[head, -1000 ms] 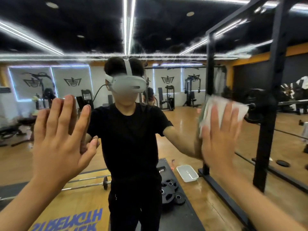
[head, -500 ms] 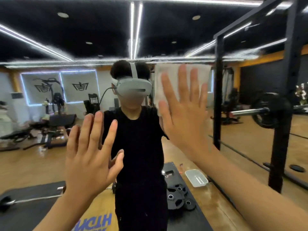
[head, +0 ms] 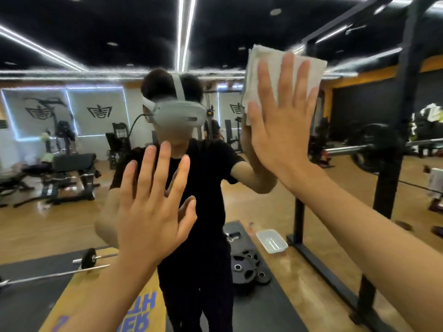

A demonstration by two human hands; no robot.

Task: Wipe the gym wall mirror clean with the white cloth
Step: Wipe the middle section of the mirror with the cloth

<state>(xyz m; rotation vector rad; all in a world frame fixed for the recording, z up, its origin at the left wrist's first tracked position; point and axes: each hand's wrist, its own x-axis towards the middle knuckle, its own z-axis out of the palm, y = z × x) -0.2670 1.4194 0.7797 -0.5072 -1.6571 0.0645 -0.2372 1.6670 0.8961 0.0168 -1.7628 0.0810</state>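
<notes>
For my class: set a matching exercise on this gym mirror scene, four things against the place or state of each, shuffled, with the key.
Things
1. white cloth
2. left hand
3. pale tray
4. weight plates

Place or state
A. open, fingers spread, holding nothing
B. on the wooden floor beside the foot of the rack
C. pressed high on the mirror under the flat right hand
D. lying on the black mat

Pairs: 1-C, 2-A, 3-B, 4-D

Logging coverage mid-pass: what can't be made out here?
Head view only.
Cloth: middle hidden under the right hand.
Mirror: edges cut off by the picture's borders; streaks lost in reflections and blur.
Left hand: palm contact with the mirror hidden by its own back.
</notes>
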